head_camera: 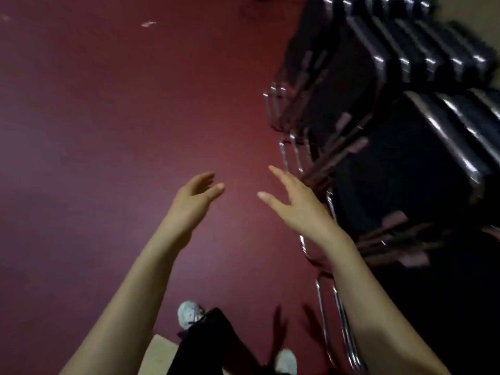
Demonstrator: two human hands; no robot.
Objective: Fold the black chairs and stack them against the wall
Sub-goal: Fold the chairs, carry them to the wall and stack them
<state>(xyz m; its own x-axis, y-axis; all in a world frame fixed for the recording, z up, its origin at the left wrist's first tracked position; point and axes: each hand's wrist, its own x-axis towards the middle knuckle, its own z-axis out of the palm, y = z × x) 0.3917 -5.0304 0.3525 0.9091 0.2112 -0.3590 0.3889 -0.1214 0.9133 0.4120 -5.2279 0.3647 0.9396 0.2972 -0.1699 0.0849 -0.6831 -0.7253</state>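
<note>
Dark red floor [108, 131] spreads left of the black chairs [405, 158], which stand folded flat in packed rows on the right, their long axes running from chrome legs [335, 307] on the floor up to padded tops leaning toward the pale wall [470, 9]. Just beside them the right hand [295, 204] and, farther left, the left hand [194, 196] hang empty, fingers spread, touching nothing. This looks like a gap between chairs: the next move calls for finding an unfolded one, and none shows here
</note>
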